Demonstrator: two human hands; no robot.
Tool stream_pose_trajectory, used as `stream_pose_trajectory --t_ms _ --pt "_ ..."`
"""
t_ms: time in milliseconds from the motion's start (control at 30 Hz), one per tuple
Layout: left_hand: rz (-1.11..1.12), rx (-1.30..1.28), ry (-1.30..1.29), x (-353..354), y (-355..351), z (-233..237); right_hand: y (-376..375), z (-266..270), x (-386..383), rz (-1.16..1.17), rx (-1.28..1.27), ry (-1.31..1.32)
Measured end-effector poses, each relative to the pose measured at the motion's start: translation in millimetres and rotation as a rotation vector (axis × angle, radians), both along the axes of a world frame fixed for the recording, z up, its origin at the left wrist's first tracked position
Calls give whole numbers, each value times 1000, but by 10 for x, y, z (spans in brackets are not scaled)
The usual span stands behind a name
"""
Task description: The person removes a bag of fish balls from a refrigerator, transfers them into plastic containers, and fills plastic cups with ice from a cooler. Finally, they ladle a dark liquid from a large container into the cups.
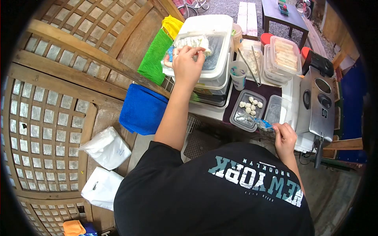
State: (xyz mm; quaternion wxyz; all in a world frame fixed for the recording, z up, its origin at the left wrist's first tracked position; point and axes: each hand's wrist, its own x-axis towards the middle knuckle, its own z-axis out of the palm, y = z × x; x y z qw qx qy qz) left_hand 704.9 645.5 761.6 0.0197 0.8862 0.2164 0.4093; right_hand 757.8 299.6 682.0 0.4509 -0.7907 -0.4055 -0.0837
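My left hand [188, 65] is over the lidded white storage bin [214, 72], at a clear bag of pale food [193, 42] on its lid; the fingers are curled, and whether they grip anything is hard to tell. My right hand [285, 135] pinches a clear plastic bag with blue print [264, 124]. That bag lies at the lower right rim of a clear tray [241, 120]. Several small white balls [250, 105] sit in the tray. Just right of it stands another clear container [275, 109].
Behind the tray are a plastic cup [238, 74], metal tongs [252, 65] and stacked food containers [284, 57]. A metal appliance [317, 106] stands at the right. Blue [143, 108] and green cloths [155, 59] hang at the left, above white plastic bags [104, 147].
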Motion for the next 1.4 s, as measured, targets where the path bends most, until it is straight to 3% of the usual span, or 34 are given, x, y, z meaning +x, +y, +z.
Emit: stream_pose_trajectory --t_ms 167,367,467,567,667,767,967,1167,1267,1400 --pt "10 -11 -11 -25 -75 -16 -27 -8 -16 -1 -7 -4" --pt "32 248 -10 -107 -86 -191 -55 -52 -30 17 28 -2" --pt "32 192 -68 -188 -194 -219 -70 -56 -51 21 26 -1" --pt "-202 -21 -117 -334 -658 -163 -83 -20 -69 15 -29 24" --pt "-799 -266 97 -371 -1229 -306 -58 -61 -79 38 -37 27" --pt "-915 -233 255 -380 -1723 -650 7 -70 -99 80 -26 8" --pt "-765 -495 71 -324 -1894 -867 30 -124 -71 86 -78 12" --pt "-660 -560 104 -292 -1912 -869 75 -140 -77 126 -53 -74" --pt "-586 -751 239 -246 -1860 -821 99 -80 -89 120 -24 -105" --pt "-685 -699 180 -267 -1801 -765 44 -50 -40 68 -72 -12"
